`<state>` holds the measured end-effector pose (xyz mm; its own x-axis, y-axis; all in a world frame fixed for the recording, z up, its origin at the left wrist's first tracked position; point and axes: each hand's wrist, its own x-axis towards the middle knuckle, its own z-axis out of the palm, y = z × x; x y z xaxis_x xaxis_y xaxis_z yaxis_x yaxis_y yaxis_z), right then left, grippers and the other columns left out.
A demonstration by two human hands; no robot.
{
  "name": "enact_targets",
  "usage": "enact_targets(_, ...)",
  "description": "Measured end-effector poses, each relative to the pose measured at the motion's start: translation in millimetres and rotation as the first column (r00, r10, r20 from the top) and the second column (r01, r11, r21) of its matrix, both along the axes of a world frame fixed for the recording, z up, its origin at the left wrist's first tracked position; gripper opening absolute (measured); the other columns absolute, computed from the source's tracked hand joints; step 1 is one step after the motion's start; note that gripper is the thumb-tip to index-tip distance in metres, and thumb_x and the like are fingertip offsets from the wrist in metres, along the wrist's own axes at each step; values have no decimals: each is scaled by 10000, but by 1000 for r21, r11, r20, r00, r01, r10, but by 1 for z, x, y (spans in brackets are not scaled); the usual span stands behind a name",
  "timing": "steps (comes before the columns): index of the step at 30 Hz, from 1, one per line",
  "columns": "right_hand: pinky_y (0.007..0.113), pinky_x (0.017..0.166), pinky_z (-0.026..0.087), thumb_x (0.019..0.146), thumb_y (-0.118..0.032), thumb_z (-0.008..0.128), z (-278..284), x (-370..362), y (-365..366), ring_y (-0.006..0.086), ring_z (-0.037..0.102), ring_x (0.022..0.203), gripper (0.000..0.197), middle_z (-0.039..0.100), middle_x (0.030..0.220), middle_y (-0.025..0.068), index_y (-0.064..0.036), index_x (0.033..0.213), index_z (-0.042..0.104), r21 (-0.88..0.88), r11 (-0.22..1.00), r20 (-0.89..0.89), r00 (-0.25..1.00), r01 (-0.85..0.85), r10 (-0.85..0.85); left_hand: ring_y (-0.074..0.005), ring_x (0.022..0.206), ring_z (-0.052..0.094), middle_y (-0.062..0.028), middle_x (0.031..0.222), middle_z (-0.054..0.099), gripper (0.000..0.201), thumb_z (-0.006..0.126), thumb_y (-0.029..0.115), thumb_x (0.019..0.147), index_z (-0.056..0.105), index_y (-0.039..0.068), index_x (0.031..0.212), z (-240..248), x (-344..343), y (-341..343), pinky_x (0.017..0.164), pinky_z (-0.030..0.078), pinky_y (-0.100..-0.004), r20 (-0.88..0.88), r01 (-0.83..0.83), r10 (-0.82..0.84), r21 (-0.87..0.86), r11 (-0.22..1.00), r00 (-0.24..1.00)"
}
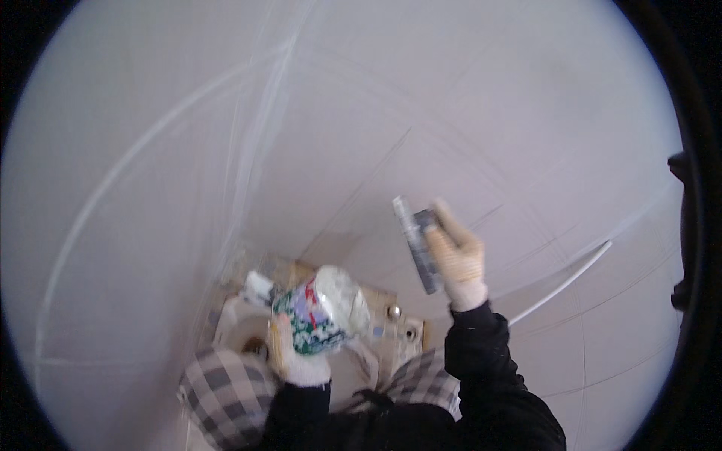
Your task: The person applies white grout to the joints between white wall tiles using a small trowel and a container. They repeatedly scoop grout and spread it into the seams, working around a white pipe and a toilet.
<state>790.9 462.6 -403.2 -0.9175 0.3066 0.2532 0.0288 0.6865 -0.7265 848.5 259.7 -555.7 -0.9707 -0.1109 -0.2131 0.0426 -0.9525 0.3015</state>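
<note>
My left hand [297,362], in a pale work glove, grips the side of a plastic bucket [307,317] printed in white, green, purple and red. The bucket is tilted; whitish filler [342,295] shows at its mouth. To the right and higher up, my right hand [460,259], also gloved, is closed on a wide putty knife [416,244]. Its long blade has whitish smears and stands close to the grey wall [361,188]. I cannot tell whether the blade touches it.
A whitish strip [259,128] runs down the wall corner, and a thin white rod-like edge [560,282] slants at the right. Below the bucket are a white rounded fixture [229,319] with a dark opening and a small round metal piece [394,311]. My checked trouser legs [226,395] flank this area.
</note>
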Motion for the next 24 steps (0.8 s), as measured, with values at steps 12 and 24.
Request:
enact_targets(12, 415, 947, 568, 910, -321, 719, -11, 64, 35, 288, 696, 1042, 671, 674, 1236, 226, 52, 1433, 524, -580, 773, 41, 938, -258, 344, -345, 1305, 548, -216, 1414, 540, 725, 513, 486, 979, 451, -66, 1444, -32, -35, 1, 1121, 435, -483, -65, 164, -166, -31, 986, 984)
enact_targets(24, 412, 745, 585, 962, -212, 667, -17, 6, 14, 341, 714, 825, 422, 718, 1022, 243, -40, 1346, 655, 95, 569, 496, 535, -817, 684, -200, 1032, 653, -167, 1235, 654, 429, 531, 142, 1010, 527, -73, 1381, -54, -43, 2, 910, 510, -329, -199, 84, -277, -652, 754, 940)
